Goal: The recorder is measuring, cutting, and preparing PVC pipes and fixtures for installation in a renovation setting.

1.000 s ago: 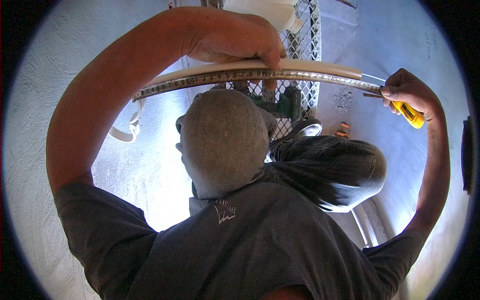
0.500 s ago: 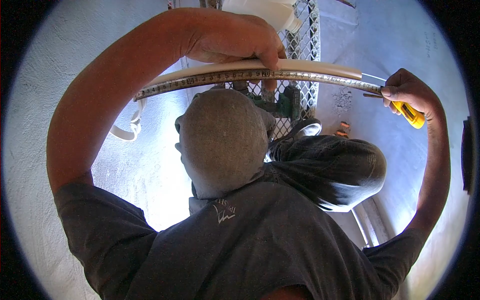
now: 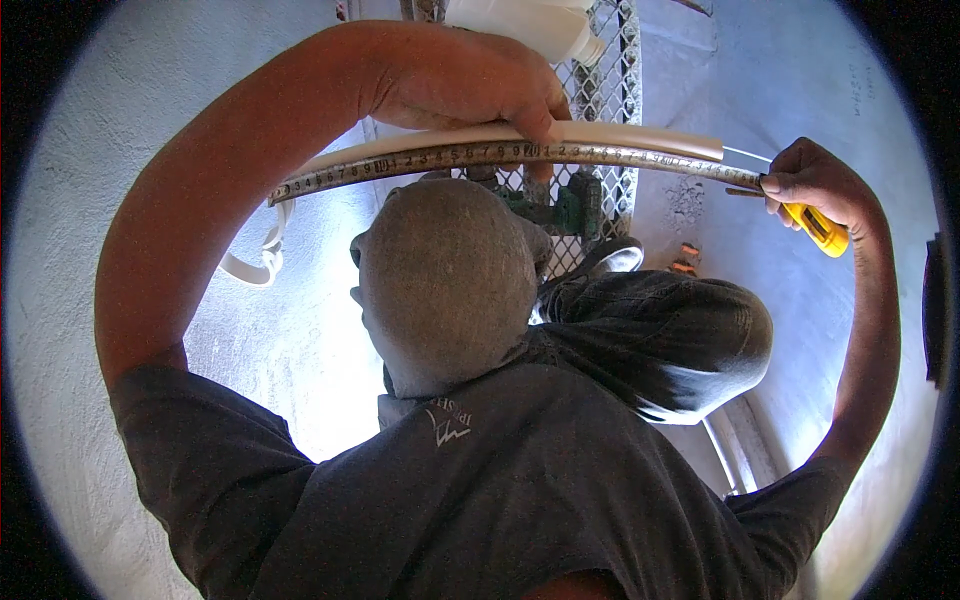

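My left hand [image 3: 490, 85] is closed over a long off-white plastic strip [image 3: 640, 134] and a worn, brownish measuring tape [image 3: 450, 157], a fingertip showing below them. Both stretch side by side across the view, curving at the ends. At the tape's right end my right hand [image 3: 815, 182] pinches it with the thumb on top. That same hand holds a yellow-handled tool [image 3: 822, 232], its kind partly hidden by the fingers. A thin brown piece [image 3: 743, 192] sticks out beside the fingers. From the strip's right end, a thin white line [image 3: 745, 155] runs to this hand.
Below the strip is a green and black power tool [image 3: 575, 212] near the metal mesh [image 3: 612, 100]. A white plastic container [image 3: 525, 25] sits at the top. A curled white strip [image 3: 258, 268] hangs left. My bent legs [image 3: 660, 335] fill the middle, between pale walls [image 3: 60, 270].
My left wrist has dipped very slightly. The strip, the tape and my right hand stay in nearly the same place.
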Action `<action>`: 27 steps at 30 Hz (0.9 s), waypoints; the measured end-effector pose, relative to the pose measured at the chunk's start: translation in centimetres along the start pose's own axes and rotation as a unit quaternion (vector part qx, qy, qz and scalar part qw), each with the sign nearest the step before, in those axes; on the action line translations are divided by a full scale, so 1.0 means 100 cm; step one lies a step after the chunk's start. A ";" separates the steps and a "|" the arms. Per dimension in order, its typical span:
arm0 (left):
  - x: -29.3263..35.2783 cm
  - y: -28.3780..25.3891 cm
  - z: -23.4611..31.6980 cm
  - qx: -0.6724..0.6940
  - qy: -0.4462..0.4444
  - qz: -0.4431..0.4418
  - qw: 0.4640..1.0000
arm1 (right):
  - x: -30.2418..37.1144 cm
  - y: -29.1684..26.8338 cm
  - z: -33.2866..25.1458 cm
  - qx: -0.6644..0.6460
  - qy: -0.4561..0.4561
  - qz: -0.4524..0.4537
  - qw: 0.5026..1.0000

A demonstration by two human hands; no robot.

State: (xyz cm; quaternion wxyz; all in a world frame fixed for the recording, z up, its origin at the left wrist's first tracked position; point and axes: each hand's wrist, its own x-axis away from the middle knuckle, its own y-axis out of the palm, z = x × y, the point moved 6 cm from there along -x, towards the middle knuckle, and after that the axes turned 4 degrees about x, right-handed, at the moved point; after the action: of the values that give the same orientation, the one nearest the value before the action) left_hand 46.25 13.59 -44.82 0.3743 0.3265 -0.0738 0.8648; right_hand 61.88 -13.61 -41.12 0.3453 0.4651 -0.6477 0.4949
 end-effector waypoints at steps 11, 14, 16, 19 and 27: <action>0.000 -0.002 -0.002 -0.040 -0.020 0.007 0.999 | -0.002 0.002 -0.006 0.031 0.001 -0.044 0.999; -0.001 0.001 -0.002 0.055 0.004 -0.016 0.998 | 0.001 0.004 -0.008 0.017 -0.005 -0.047 0.999; 0.000 0.000 -0.003 0.030 -0.007 0.007 0.999 | 0.002 0.001 -0.009 0.027 -0.004 -0.022 0.999; -0.002 0.002 -0.005 0.089 0.003 -0.014 0.996 | -0.001 0.003 -0.007 0.027 -0.002 -0.039 0.999; -0.002 0.003 -0.005 0.065 -0.027 -0.018 0.997 | 0.000 0.001 -0.008 0.048 -0.025 -0.057 0.997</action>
State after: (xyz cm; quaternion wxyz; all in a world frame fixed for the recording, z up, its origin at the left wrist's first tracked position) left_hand 45.88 13.43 -45.33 0.3654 0.3749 -0.0216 0.8517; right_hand 61.83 -12.84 -40.95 0.3340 0.5298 -0.6037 0.4932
